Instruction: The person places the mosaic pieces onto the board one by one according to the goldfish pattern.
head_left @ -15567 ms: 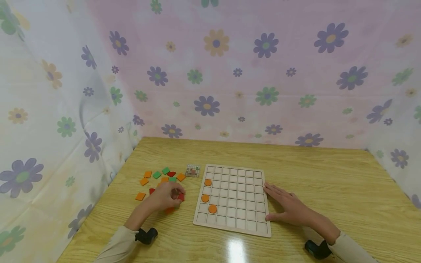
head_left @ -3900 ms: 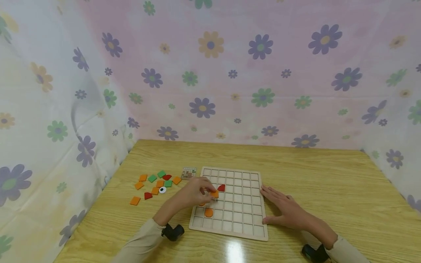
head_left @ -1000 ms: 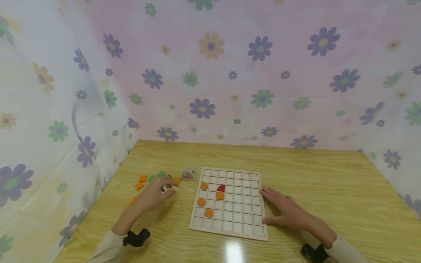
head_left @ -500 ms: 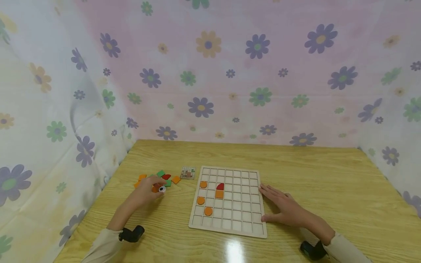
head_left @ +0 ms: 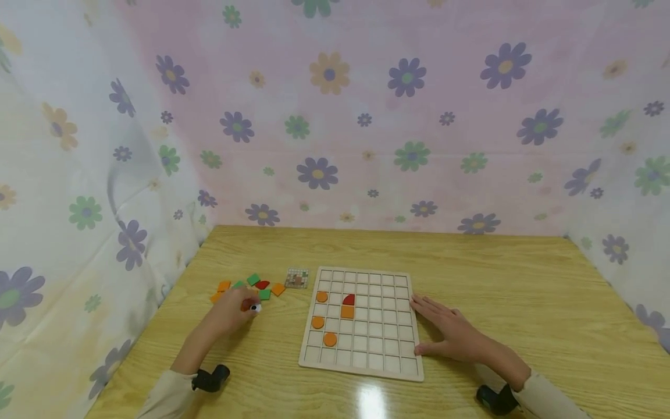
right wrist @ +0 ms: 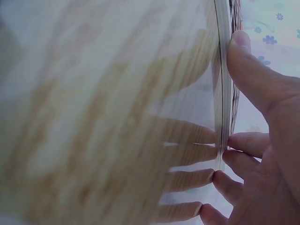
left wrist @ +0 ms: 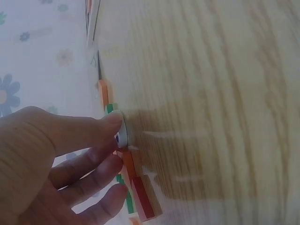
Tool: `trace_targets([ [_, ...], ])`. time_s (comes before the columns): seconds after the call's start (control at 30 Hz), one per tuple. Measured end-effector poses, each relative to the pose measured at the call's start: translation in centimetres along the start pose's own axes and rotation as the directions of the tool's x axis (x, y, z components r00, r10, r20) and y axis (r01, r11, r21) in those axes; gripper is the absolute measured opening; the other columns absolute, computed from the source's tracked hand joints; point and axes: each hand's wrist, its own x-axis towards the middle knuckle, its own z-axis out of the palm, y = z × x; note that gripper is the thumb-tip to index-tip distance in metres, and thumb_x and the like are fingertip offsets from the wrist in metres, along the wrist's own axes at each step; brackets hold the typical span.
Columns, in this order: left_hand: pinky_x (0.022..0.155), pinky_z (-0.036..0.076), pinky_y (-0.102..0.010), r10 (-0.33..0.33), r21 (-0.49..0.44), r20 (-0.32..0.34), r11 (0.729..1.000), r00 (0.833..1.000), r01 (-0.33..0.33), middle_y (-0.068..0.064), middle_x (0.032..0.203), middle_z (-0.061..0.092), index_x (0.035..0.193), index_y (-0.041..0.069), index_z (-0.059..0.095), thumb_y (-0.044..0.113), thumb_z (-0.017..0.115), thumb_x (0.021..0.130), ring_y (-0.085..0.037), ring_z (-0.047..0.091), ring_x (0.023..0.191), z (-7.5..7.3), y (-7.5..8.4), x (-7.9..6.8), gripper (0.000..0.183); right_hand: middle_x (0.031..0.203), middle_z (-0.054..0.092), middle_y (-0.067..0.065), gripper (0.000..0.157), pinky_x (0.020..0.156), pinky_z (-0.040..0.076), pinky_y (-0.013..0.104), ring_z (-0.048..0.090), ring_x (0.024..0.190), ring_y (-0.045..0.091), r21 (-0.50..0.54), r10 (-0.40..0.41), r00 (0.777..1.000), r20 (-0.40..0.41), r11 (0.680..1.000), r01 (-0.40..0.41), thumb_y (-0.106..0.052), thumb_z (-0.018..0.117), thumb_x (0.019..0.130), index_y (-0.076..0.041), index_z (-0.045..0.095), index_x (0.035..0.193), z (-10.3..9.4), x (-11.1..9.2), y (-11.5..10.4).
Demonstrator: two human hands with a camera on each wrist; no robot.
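Observation:
My left hand [head_left: 230, 311] pinches a white round eye disc [head_left: 256, 308] with a dark pupil, among loose tiles on the table's left. In the left wrist view the thumb presses the rim of the disc, which stands tilted close to the tabletop. A wooden grid board [head_left: 384, 349] lies in the middle. Its cells hold several pieces: orange discs [head_left: 330, 339] on the left, and a red quarter-round tile [head_left: 349, 299] directly above an orange square tile [head_left: 347, 312]. My right hand [head_left: 450, 329] rests with extended fingers against the board's right edge.
Around the left hand lie green tiles [head_left: 253, 280], orange squares [head_left: 278, 289] and a red rounded piece [head_left: 263, 285]; the hand hides some. A small patterned card [head_left: 297, 278] sits beside the board's upper left corner. Flowered cloth [head_left: 361, 134] encloses the table's back and sides.
Earlier the left hand brought the orange square to the board under the red quarter. Since then it has gone back to the loose tiles and taken the eye disc. The right hand stays put.

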Motion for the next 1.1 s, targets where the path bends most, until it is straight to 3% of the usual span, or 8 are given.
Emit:
trace_targets([
  [0.37, 0.059, 0.04, -0.029, -0.003, 0.046, 0.017, 0.999, 1.0, 0.002, 0.002, 0.075, 0.052, 0.089, 0.005, 0.071, 0.004, 0.072, 0.082, -0.015, 0.043, 0.068, 0.2, 0.9, 0.0, 0.007, 0.15, 0.03, 0.018, 0.09, 0.088, 0.027, 0.072, 0.028, 0.134, 0.043, -0.005, -0.008, 1.0, -0.017, 1.0, 0.008, -0.056, 0.066, 0.08, -0.003, 0.034, 0.146, 0.1, -0.1, 0.0],
  [0.77, 0.064, 0.046, -0.031, -0.013, 0.059, 0.011, 0.998, 1.0, 0.013, 0.001, 0.079, 0.06, 0.086, 0.007, 0.071, 0.006, 0.073, 0.081, -0.012, 0.049, 0.069, 0.6, 1.3, 0.1, 0.005, 0.15, 0.029, 0.018, 0.09, 0.088, 0.029, 0.067, 0.027, 0.135, 0.042, -0.001, -0.014, 1.0, -0.015, 1.0, 0.014, -0.055, 0.066, 0.08, -0.003, 0.034, 0.146, 0.2, -0.1, 0.0],
  [1.1, 0.059, 0.047, -0.026, 0.02, 0.066, -0.047, 0.998, 0.999, -0.016, 0.0, 0.081, 0.062, 0.089, 0.006, 0.072, 0.008, 0.075, 0.078, -0.008, 0.053, 0.065, 1.0, 1.8, 0.4, 0.012, 0.149, 0.031, 0.019, 0.091, 0.087, 0.032, 0.065, 0.029, 0.133, 0.043, -0.023, -0.021, 1.0, -0.018, 1.0, 0.02, -0.055, 0.067, 0.079, -0.002, 0.035, 0.145, 0.1, 0.0, -0.1],
])
